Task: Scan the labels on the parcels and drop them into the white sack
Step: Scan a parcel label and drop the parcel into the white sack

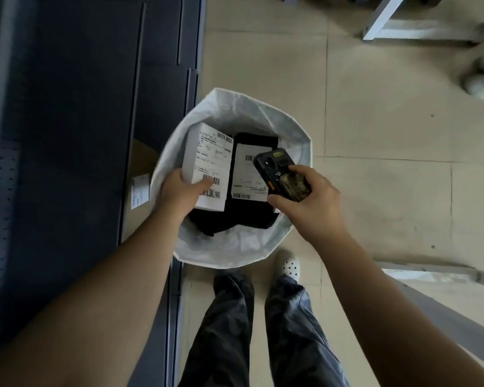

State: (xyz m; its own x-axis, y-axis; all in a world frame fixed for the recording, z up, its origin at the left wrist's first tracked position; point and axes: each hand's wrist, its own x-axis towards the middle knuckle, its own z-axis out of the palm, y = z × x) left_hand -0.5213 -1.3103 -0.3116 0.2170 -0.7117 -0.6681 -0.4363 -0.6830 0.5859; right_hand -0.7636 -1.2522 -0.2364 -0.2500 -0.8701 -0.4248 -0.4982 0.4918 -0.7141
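Head view: the left hand (pixel 179 191) grips a white box (pixel 207 166) by its near end over the open white sack (pixel 235 113), at about 10 o'clock in its mouth, while the right hand (pixel 310 199) clasps a dark scanner (pixel 282 175) just at 3 o'clock of it. A black parcel (pixel 249 174) already lies inside under the scanner. The scan-and-drop step looks current; next the left fingers need only let go so the box falls in.
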